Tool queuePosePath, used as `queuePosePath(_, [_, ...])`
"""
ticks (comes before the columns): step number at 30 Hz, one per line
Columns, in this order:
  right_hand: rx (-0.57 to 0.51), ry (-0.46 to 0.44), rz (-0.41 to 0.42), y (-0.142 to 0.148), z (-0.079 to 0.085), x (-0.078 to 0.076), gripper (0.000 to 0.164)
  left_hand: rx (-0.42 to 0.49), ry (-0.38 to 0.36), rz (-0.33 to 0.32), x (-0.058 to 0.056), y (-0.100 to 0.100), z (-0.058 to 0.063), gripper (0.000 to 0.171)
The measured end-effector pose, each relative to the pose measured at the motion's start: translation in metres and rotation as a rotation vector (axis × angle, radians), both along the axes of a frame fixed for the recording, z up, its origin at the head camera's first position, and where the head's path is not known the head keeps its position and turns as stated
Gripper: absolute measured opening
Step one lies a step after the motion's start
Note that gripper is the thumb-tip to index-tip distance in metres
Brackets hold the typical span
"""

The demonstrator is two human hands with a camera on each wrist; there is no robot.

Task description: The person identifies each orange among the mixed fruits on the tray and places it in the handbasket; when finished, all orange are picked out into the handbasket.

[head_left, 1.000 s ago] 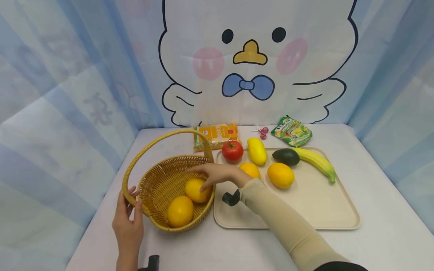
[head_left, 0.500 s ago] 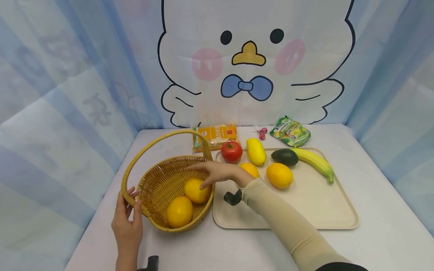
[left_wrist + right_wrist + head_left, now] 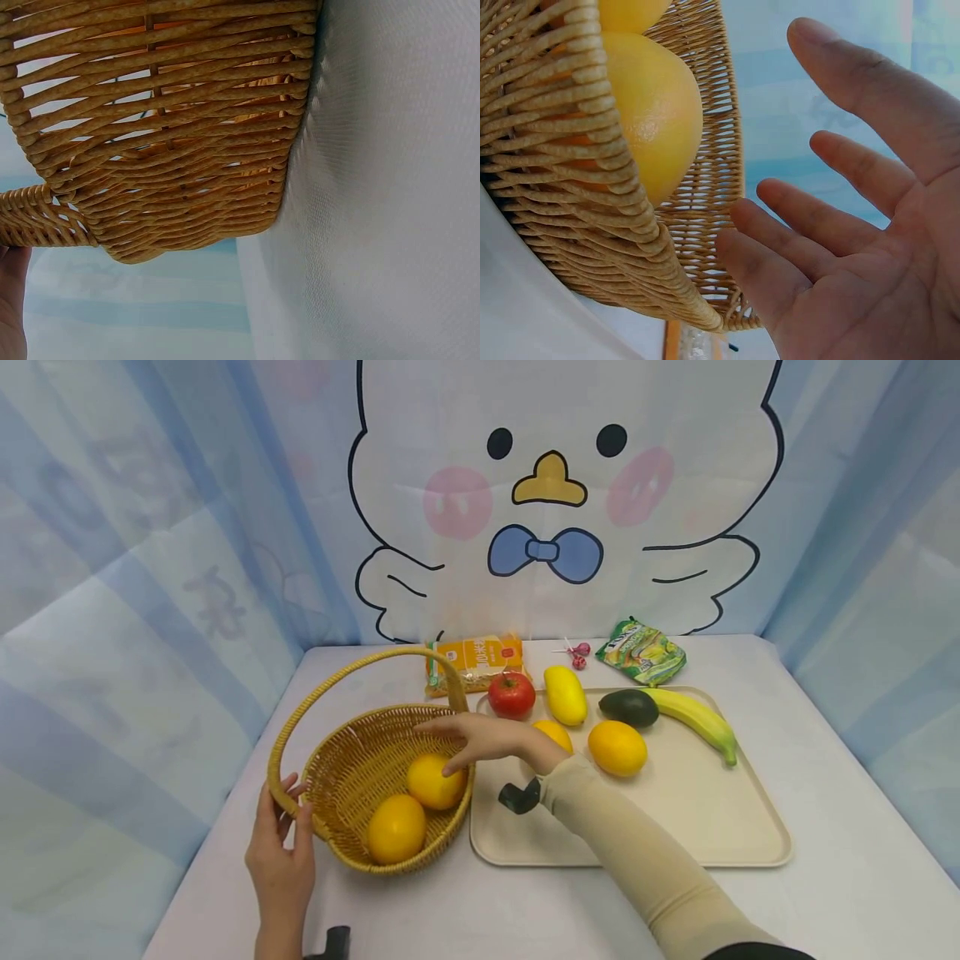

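A wicker basket (image 3: 345,760) with a tall arched handle (image 3: 315,693) stands on the left of the table, two orange-yellow round fruits (image 3: 396,829) inside it. My left hand (image 3: 281,860) holds the handle near its base, thumb in front and fingers behind; in the left wrist view only part of that hand (image 3: 11,300) shows beside the handle. My right hand (image 3: 483,739) is above the basket's right rim, over the farther fruit. In the right wrist view its fingers (image 3: 810,214) are spread and slightly bent, holding nothing, apart from the fruit (image 3: 656,120).
Right of the basket lies a beige tray (image 3: 697,818) with a red apple (image 3: 512,695), a mango (image 3: 566,696), an avocado (image 3: 628,707), a banana (image 3: 697,720) and two more orange-yellow fruits (image 3: 617,748). Behind are a grain packet (image 3: 476,662), lollipops (image 3: 579,653) and a green bag (image 3: 642,652).
Almost nothing moves. The right wrist shifts very slightly to the right, and the whole view drifts a little. Both fruits stay in the basket.
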State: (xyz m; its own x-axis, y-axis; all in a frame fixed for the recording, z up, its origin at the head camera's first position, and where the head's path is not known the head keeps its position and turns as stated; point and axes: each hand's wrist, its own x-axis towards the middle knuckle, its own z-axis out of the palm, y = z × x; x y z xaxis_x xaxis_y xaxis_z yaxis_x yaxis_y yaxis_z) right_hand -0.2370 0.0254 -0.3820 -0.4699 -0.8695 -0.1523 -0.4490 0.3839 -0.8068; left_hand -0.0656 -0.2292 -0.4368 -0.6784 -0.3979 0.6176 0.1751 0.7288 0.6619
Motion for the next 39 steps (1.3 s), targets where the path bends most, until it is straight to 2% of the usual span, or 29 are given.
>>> queuePosePath(6, [-0.041, -0.027, -0.003, 0.005, 0.003, 0.001, 0.07, -0.003, 0.005, -0.003, 0.0, 0.0, 0.0, 0.056])
queuePosePath(11, [-0.068, -0.016, -0.015, 0.012, 0.007, 0.001, 0.07, -0.004, 0.006, -0.003, 0.0, -0.001, -0.001, 0.056])
queuePosePath(20, [-0.111, 0.031, -0.066, 0.034, 0.024, 0.007, 0.073, -0.004, 0.012, -0.002, -0.001, -0.001, -0.001, 0.06])
queuePosePath(26, [-0.173, 0.007, -0.083, 0.05, 0.035, 0.009, 0.074, 0.0, 0.023, -0.012, -0.001, -0.001, -0.001, 0.061])
queuePosePath(33, [-0.161, 0.007, -0.146, 0.069, 0.043, 0.01, 0.076, -0.004, 0.027, -0.015, -0.001, -0.002, -0.001, 0.058])
queuePosePath(39, [-0.132, 0.016, -0.197, 0.087, 0.043, 0.01, 0.074, 0.001, 0.02, -0.018, -0.001, -0.002, -0.002, 0.057])
